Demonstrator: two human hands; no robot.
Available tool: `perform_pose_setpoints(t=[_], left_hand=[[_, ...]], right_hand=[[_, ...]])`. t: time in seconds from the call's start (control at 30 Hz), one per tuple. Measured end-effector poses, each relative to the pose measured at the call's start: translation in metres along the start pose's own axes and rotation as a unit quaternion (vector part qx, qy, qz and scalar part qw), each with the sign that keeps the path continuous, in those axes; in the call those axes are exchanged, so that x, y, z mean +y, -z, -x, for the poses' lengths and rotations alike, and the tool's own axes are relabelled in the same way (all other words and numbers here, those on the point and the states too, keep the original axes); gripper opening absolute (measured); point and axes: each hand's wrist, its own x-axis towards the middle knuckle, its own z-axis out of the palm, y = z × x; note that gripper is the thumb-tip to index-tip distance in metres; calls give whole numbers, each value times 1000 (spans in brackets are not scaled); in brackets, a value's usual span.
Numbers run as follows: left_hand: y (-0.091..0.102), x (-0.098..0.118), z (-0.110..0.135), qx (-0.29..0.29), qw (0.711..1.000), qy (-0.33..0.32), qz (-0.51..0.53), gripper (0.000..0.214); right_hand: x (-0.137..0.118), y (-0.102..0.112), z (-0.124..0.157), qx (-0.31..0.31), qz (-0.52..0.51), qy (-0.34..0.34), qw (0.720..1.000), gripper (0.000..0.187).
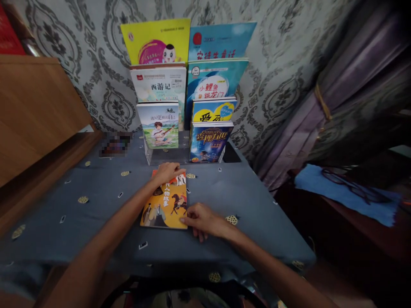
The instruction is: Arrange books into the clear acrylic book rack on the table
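Our left hand (pixel 168 173) lies palm down with its fingers together, resting over the top edge of an orange paperback (pixel 163 203). Our right hand (pixel 202 220) is relaxed and slightly open, its fingertips (pixel 183 220) touching the book's right edge near the bottom corner. Neither hand clamps it. The book lies flat on a grey-blue tablecloth (pixel 96 214) between our hands, its long axis running away from us, tilted slightly, with its top toward a clear acrylic rack (pixel 147 150) of upright books just beyond. Our left hand is nearly at the rack's front. A wooden cabinet (pixel 32 111) stands on our left, and a draped curtain (pixel 353 85) hangs on our right.
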Motion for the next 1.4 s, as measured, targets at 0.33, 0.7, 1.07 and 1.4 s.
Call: perform_pose_setpoints(t=[0.33, 0.7, 1.07, 1.4], left_hand=[[-5, -8, 31, 107, 993, -44, 27, 22], [-18, -44, 68, 160, 984, 13, 75, 34], [-4, -20, 71, 145, 980, 64, -118, 35], [-12, 1, 64, 41, 998, -34, -45, 48]], right_hand=[[-2, -5, -3, 207, 321, 246, 891, 23], [22, 39, -83, 209, 267, 294, 894, 49], [36, 59, -106, 250, 152, 307, 905, 46], [32, 73, -102, 237, 16, 299, 924, 52]])
